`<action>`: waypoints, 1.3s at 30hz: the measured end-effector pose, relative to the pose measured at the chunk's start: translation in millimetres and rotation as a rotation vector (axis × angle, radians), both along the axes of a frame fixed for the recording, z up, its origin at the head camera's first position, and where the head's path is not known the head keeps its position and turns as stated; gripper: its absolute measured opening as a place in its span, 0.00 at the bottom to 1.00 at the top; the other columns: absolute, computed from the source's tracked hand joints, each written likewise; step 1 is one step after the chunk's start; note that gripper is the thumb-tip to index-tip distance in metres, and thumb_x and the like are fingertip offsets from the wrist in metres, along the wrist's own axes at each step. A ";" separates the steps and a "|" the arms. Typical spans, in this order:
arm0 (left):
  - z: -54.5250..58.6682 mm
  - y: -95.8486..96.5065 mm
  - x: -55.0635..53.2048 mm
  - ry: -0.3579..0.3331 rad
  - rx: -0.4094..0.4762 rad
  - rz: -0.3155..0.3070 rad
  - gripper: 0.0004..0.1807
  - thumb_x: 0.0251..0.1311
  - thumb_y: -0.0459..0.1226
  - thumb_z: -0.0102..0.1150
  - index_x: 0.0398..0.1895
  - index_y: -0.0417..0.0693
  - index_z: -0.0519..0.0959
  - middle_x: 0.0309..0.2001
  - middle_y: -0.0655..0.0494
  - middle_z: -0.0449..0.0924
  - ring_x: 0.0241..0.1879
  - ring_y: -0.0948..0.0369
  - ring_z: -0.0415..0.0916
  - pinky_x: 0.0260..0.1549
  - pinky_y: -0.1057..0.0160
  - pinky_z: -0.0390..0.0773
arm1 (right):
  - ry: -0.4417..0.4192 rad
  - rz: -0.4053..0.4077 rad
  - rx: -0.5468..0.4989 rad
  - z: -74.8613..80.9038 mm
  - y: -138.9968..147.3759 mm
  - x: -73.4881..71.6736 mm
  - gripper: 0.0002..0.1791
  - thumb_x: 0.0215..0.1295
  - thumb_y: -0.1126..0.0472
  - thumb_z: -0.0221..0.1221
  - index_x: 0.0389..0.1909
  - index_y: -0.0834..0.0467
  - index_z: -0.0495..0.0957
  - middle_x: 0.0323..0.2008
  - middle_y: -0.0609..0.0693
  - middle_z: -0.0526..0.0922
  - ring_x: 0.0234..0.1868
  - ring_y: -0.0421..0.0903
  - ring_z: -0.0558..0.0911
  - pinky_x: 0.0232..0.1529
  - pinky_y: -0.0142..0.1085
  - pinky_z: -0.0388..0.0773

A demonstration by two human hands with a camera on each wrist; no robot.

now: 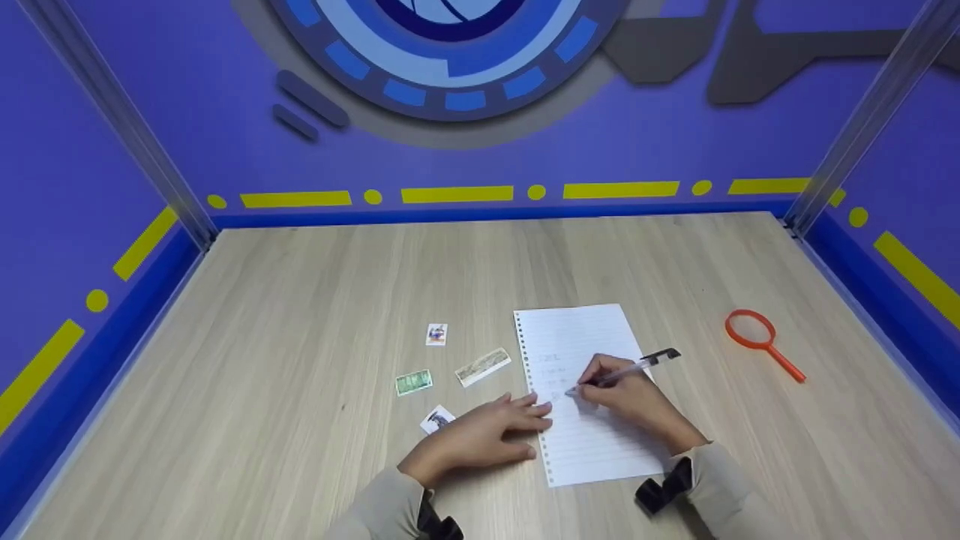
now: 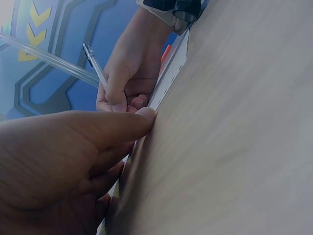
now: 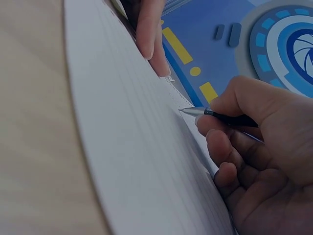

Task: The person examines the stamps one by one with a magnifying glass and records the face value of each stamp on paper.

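A lined sheet of paper (image 1: 592,450) with punched holes down its left edge lies on the table, bearing a few short lines of faint handwriting. My right hand (image 1: 626,394) pinches a clear pen (image 1: 630,369) with a black cap on its upper end. In the right wrist view the pen's metal tip (image 3: 188,111) is right at the paper surface. My left hand (image 1: 491,431) rests at the sheet's left edge, its fingers extended and fingertips over the punched margin. Partly under the left wrist area shows a stamp (image 1: 436,418) with a dark picture.
Left of the sheet lie a long beige stamp (image 1: 482,367), a green stamp (image 1: 414,382) and a small white stamp (image 1: 436,334) with a coloured figure. An orange magnifying glass (image 1: 763,341) lies to the right. Purple panels (image 1: 465,165) wall the table at the back and sides.
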State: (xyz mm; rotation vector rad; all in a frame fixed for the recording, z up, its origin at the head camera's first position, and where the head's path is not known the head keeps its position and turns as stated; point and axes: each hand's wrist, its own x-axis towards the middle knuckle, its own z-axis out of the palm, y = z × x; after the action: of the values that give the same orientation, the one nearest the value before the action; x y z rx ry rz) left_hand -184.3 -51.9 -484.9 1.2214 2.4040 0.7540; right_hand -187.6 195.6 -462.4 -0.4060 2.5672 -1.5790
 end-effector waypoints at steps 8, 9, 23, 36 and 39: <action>-0.1 0.2 0.0 0.001 -0.003 0.003 0.26 0.64 0.42 0.57 0.65 0.49 0.72 0.70 0.59 0.64 0.74 0.59 0.53 0.74 0.54 0.50 | 0.016 -0.050 0.012 0.3 -0.4 0.4 0.03 0.55 0.72 0.61 0.29 0.67 0.76 0.26 0.49 0.78 0.22 0.33 0.71 0.23 0.23 0.65; -0.1 0.2 -0.1 0.002 -0.003 0.003 0.25 0.64 0.42 0.57 0.65 0.49 0.72 0.70 0.59 0.64 0.74 0.59 0.53 0.74 0.54 0.50 | 0.016 -0.052 0.016 -2.7 0.2 -1.1 0.03 0.55 0.72 0.61 0.29 0.67 0.76 0.26 0.49 0.78 0.22 0.33 0.71 0.23 0.23 0.65; -0.7 0.0 -0.6 -0.002 0.003 -0.003 0.25 0.63 0.41 0.57 0.64 0.49 0.72 0.70 0.58 0.64 0.73 0.59 0.54 0.74 0.53 0.51 | 0.016 -0.067 0.012 -25.1 5.6 -10.5 0.04 0.53 0.73 0.61 0.28 0.64 0.76 0.24 0.47 0.75 0.21 0.33 0.69 0.22 0.24 0.64; -0.8 0.1 -0.4 0.005 0.002 -0.003 0.26 0.63 0.41 0.57 0.65 0.48 0.72 0.70 0.58 0.64 0.74 0.58 0.54 0.74 0.53 0.50 | 0.023 -0.051 0.030 2.6 -0.7 1.1 0.03 0.51 0.74 0.60 0.27 0.65 0.76 0.24 0.49 0.77 0.22 0.34 0.70 0.23 0.24 0.65; -0.8 0.2 -0.4 0.002 0.002 -0.004 0.26 0.63 0.41 0.57 0.65 0.48 0.72 0.70 0.58 0.64 0.74 0.58 0.53 0.74 0.53 0.50 | 0.032 -0.037 0.037 1.0 0.8 -0.2 0.04 0.52 0.74 0.61 0.27 0.64 0.77 0.25 0.50 0.78 0.23 0.34 0.71 0.25 0.24 0.66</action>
State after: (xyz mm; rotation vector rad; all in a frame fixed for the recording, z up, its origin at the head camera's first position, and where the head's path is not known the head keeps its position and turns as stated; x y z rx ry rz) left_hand -184.7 -51.7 -485.7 1.2287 2.4023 0.7541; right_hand -187.9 196.4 -461.4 -0.3851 2.6386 -1.5463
